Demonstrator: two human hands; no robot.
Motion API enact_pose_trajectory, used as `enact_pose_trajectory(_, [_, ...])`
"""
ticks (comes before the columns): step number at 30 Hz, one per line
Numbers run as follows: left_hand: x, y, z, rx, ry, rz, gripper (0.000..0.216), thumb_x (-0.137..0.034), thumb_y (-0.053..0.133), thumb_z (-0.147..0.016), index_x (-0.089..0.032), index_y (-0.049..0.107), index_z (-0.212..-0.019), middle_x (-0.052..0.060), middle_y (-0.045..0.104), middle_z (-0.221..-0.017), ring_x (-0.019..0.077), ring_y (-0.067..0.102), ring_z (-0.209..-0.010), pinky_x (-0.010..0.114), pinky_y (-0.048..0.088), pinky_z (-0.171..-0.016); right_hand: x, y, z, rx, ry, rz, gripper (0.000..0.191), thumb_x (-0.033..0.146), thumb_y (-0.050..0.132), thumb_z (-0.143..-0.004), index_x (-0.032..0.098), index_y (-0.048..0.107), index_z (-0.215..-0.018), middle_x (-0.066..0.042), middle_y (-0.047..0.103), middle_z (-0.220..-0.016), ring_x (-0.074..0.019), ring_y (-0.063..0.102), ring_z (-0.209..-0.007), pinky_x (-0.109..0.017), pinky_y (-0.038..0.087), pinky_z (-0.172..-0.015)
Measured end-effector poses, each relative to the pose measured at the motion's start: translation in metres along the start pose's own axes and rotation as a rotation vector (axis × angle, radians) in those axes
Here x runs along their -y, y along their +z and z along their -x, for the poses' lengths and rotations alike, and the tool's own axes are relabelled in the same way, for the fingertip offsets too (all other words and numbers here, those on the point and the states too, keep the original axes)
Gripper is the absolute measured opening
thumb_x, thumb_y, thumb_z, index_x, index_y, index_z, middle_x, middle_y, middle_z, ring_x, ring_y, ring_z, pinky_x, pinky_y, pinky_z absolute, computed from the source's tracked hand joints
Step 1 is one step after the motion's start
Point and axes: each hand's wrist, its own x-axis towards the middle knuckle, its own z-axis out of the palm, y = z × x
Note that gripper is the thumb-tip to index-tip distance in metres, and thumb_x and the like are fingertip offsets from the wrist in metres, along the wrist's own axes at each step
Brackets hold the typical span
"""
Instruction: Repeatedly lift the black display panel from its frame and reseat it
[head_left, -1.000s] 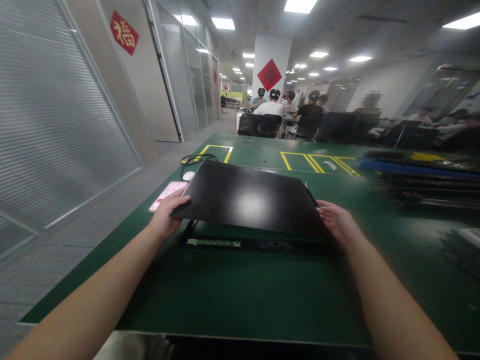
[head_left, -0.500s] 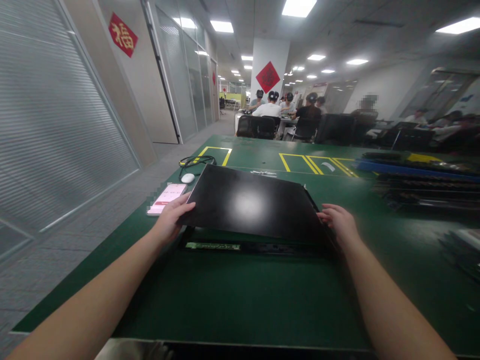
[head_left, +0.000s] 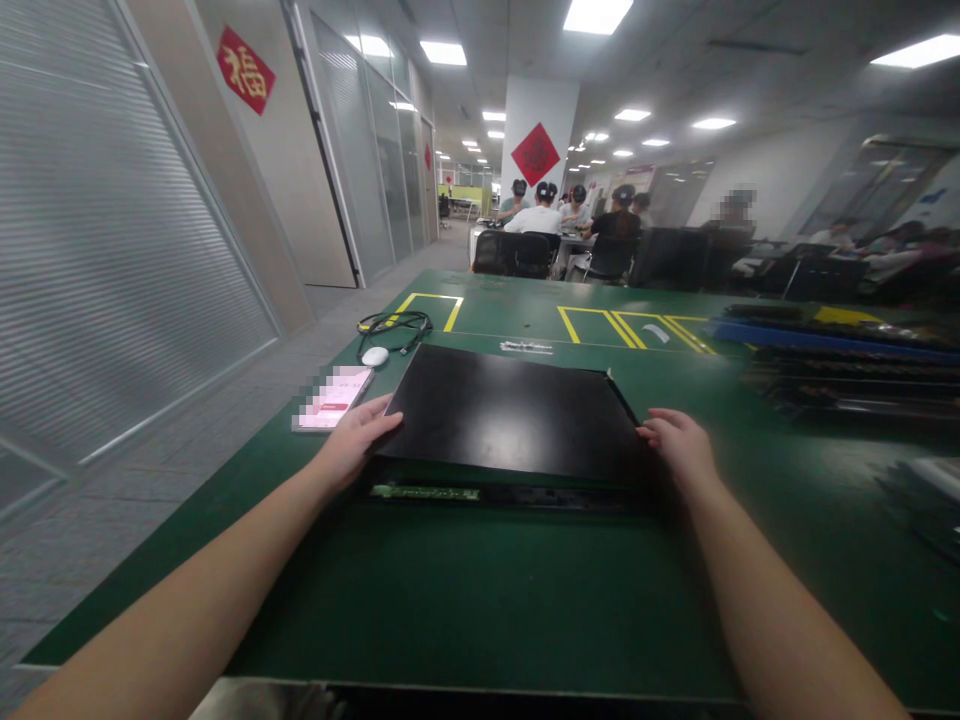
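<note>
A flat black panel (head_left: 510, 412) lies low over a black frame (head_left: 517, 494) on the green table (head_left: 480, 600). A green circuit strip (head_left: 424, 492) shows along the frame's near edge. My left hand (head_left: 352, 440) grips the panel's near left corner, fingers curled over its edge. At the near right corner my right hand (head_left: 679, 445) holds the panel the same way.
A phone (head_left: 334, 398), a white mouse (head_left: 374, 356) and a coiled black cable (head_left: 394, 322) lie left of the panel. Stacked dark trays (head_left: 847, 375) fill the right side. Yellow floor-style markings (head_left: 637, 325) cross the far table. Several people sit at desks beyond.
Both hands have lowered the panel's near edge from a raised tilt until it rests almost flat on the frame.
</note>
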Motion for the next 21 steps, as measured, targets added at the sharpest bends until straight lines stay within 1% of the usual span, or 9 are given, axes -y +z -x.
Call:
enact_pose_trajectory(5, [-0.001,0.000,-0.001,0.023,-0.026,0.012,0.046,-0.023,0.081,-0.066,-0.015,0.072,-0.110,0.011,0.079,-0.107,0.0277,0.075,-0.090,0.030,0.060,-0.067,-0.009,0.000,-0.008,0.004,-0.036,0.040,0.030,0.020,0.066,-0.064,0.017,0.070,-0.094,-0.005,0.070,-0.069,-0.0172,0.067,-0.064,-0.025,0.047,-0.056])
enact_pose_trajectory(11, [-0.002,0.000,-0.001,0.016,-0.070,0.004,0.050,-0.021,0.083,-0.065,-0.014,0.070,-0.112,0.011,0.079,-0.106,0.0257,0.076,-0.090,0.027,0.059,-0.069,-0.017,-0.001,-0.014,0.022,-0.067,0.166,0.037,0.027,0.065,-0.067,0.017,0.071,-0.102,-0.007,0.072,-0.075,-0.0197,0.068,-0.070,-0.029,0.050,-0.064])
enact_pose_trajectory(16, [-0.004,0.003,0.000,-0.005,-0.081,-0.002,0.045,-0.018,0.083,-0.065,-0.014,0.071,-0.109,0.009,0.081,-0.097,0.0246,0.076,-0.088,0.026,0.059,-0.068,-0.014,-0.003,-0.012,0.032,-0.066,0.258,0.039,0.030,0.063,-0.069,0.019,0.071,-0.105,-0.007,0.073,-0.079,-0.0210,0.067,-0.073,-0.031,0.049,-0.067])
enact_pose_trajectory(21, [-0.003,0.002,-0.002,-0.034,-0.080,-0.007,0.040,-0.020,0.079,-0.069,-0.015,0.073,-0.108,0.009,0.081,-0.095,0.0247,0.076,-0.090,0.025,0.059,-0.066,-0.006,-0.005,-0.008,0.029,-0.101,0.410,0.039,0.031,0.062,-0.070,0.020,0.072,-0.107,-0.006,0.073,-0.080,-0.0216,0.066,-0.074,-0.032,0.046,-0.068])
